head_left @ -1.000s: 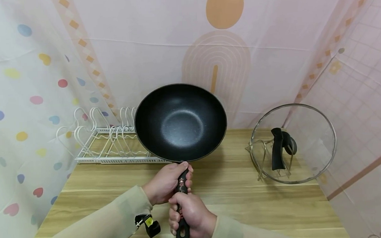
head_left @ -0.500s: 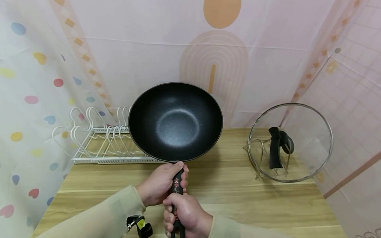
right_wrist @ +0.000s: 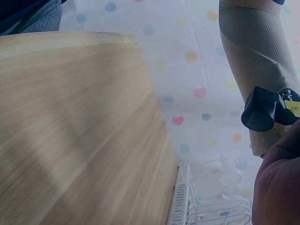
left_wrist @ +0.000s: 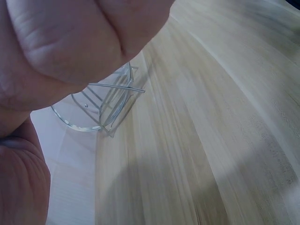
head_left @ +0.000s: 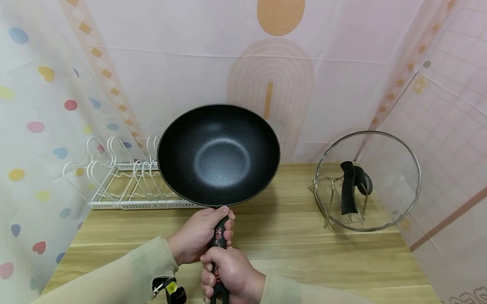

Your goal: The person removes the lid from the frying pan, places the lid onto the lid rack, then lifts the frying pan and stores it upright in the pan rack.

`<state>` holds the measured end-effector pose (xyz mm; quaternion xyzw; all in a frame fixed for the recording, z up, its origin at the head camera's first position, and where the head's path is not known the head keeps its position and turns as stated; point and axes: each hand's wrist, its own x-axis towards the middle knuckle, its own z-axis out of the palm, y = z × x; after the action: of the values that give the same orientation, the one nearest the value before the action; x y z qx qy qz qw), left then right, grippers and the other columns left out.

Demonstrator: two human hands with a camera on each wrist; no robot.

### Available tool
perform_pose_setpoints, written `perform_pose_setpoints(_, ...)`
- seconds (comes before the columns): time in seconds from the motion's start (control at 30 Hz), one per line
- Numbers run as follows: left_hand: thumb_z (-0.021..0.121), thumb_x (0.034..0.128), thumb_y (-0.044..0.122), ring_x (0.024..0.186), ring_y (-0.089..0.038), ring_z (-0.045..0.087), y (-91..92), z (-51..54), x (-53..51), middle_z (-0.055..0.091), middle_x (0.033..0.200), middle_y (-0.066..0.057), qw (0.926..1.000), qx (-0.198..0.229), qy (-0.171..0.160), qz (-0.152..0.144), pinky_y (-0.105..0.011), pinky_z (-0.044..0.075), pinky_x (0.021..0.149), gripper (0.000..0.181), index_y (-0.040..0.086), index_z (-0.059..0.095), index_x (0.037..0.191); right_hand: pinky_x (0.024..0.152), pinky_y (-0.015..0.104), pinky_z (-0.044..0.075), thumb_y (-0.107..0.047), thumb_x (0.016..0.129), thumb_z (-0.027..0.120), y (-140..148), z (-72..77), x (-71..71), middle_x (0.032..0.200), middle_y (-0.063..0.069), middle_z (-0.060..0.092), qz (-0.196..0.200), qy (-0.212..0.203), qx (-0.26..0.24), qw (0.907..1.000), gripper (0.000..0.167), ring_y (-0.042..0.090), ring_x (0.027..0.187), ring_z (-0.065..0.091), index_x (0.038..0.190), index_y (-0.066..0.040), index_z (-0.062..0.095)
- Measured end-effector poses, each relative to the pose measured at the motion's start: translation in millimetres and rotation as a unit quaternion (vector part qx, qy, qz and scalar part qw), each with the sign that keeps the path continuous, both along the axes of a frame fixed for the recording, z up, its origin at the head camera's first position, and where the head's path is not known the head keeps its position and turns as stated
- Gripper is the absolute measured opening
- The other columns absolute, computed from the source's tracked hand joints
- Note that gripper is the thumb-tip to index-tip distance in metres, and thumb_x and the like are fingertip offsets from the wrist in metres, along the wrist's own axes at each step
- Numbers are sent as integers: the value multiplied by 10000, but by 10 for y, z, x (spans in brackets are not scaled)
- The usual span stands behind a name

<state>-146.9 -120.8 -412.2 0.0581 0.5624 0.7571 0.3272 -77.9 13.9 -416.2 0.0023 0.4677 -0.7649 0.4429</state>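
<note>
In the head view, a black wok [head_left: 219, 157] is held up with its inner side turned toward me, in front of the back curtain. My left hand [head_left: 196, 234] grips the upper part of its black handle, the thumb lying along the top close to the pan. Just below, my right hand [head_left: 235, 275] wraps round the lower handle, whose looped end [head_left: 219, 300] sticks out beneath. The left wrist view shows part of the left hand [left_wrist: 70, 42] close up, and the right wrist view catches a piece of a hand [right_wrist: 276, 192]; neither shows the wok's bowl.
A white wire dish rack [head_left: 128, 203] stands at the table's back left, partly covered by the wok. On the right, a glass lid [head_left: 393, 178] with a black handle [head_left: 348, 188] leans upright in a small wire stand [head_left: 329, 207]. Curtains surround the wooden table [head_left: 311, 257].
The wok and both hands have drifted slightly left, covering a bit more of the rack. The whole head view has also shifted a little. Both grips on the handle look the same.
</note>
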Motion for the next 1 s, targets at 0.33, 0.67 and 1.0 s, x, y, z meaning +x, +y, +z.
perform_pose_setpoints(0.33, 426, 1145, 327, 667, -78, 554, -80, 40, 24, 557, 751, 71, 9998, -133, 142, -32, -259, 545, 696, 265, 123, 540, 1021, 536, 263, 452, -197, 935, 471, -77, 26, 16, 522, -102, 417, 43, 73, 26, 10000, 244, 82, 477, 450, 696, -212, 426)
perform_pose_setpoints(0.67, 464, 1132, 335, 665, -66, 559, -126, 85, 53, 563, 751, 75, 9997, -170, 126, 93, -249, 544, 690, 252, 123, 541, 1021, 520, 279, 436, -200, 915, 477, -144, 36, 35, 525, -87, 396, -35, 139, 128, 9998, 238, 107, 481, 431, 684, -209, 420)
perform_pose_setpoints(1.0, 476, 1130, 350, 669, -61, 564, -203, 111, 62, 558, 761, 78, 9998, -155, 47, 123, -248, 548, 690, 252, 125, 538, 1035, 540, 275, 431, -199, 924, 476, -203, 57, 32, 534, -85, 392, 63, 59, 71, 9999, 240, 102, 484, 434, 691, -211, 420)
